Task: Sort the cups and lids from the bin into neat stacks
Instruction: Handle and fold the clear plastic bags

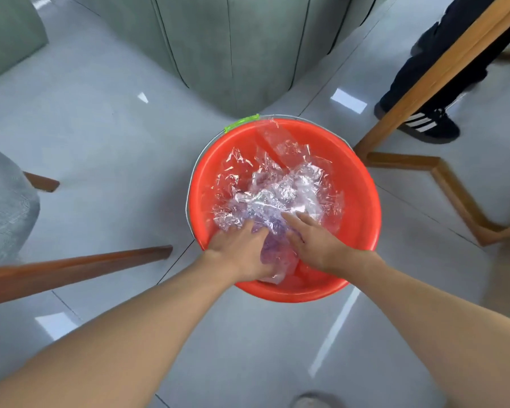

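Cups and lids aren't out yet: just crumpled clear plastic wrap (277, 198) over something purple, low in the red bin (362, 201) on the floor (106, 148). No stacks anywhere, so sorting looks barely begun. Left hand (242, 248) digs curled fingers into the wrap; right hand (315, 240) rests flat-fingered on it. High rim all round, a wooden rail (80, 266) left, a wooden frame (442, 178) right, and bare floor nearest the person.

I see a glossy pale tiled floor (106, 136). At the far side stands a grey-green upholstered seat (233, 54). Far right, a slanted wooden frame (442, 69) crosses a bystander's dark trouser leg (454, 25) and black striped shoe (430, 126). Near left lie a brown wooden rail (77, 266) and a grey cushion (3, 207).
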A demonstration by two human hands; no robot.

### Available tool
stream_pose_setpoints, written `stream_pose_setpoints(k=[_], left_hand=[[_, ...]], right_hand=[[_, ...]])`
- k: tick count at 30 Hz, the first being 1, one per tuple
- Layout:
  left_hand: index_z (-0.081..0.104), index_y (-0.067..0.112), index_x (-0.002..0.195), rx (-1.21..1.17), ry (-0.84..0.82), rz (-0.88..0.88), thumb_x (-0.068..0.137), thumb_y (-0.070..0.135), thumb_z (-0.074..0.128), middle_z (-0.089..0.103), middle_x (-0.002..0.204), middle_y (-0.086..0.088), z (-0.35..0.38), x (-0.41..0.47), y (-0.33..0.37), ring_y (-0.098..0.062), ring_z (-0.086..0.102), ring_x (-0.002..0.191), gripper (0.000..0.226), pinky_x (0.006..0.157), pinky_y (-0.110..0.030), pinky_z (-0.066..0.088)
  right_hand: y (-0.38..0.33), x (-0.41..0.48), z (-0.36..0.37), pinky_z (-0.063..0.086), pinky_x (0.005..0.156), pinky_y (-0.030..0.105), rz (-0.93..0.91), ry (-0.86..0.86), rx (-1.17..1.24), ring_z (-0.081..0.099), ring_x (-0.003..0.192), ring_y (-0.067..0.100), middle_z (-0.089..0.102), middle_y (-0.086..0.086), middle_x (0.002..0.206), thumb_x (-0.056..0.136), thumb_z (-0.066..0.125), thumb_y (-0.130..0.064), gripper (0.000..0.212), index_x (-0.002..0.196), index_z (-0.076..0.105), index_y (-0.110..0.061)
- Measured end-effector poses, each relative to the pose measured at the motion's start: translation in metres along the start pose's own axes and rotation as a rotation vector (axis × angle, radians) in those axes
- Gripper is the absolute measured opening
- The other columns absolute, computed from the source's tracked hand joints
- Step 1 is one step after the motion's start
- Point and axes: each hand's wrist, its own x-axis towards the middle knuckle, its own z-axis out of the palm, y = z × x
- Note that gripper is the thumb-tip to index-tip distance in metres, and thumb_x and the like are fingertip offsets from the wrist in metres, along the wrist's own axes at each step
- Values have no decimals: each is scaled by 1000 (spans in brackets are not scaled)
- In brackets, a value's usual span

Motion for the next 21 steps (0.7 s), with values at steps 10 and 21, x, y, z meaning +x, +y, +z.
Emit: stream_pose_setpoints(k=[10, 21], left_hand=[[42, 24, 138, -24, 67, -39, 84, 69, 57, 48, 135, -4, -15, -5, -22, -30, 52, 123, 72, 93, -45, 48], [59, 18, 123, -232, 346, -162, 98, 46, 48, 56, 126, -3, -216, -228, -20, -26, 53, 120, 38, 91, -35, 42]], right_hand=[[-23, 1, 0, 21, 117, 48, 75, -135, -73, 22, 145, 32, 7, 8, 161, 100, 41, -40, 63, 153, 7, -31], [-232, -137, -167, 46, 94, 43, -92, 61, -143, 55, 115, 34, 52, 12, 132, 96, 46, -27, 37, 131, 48, -17]])
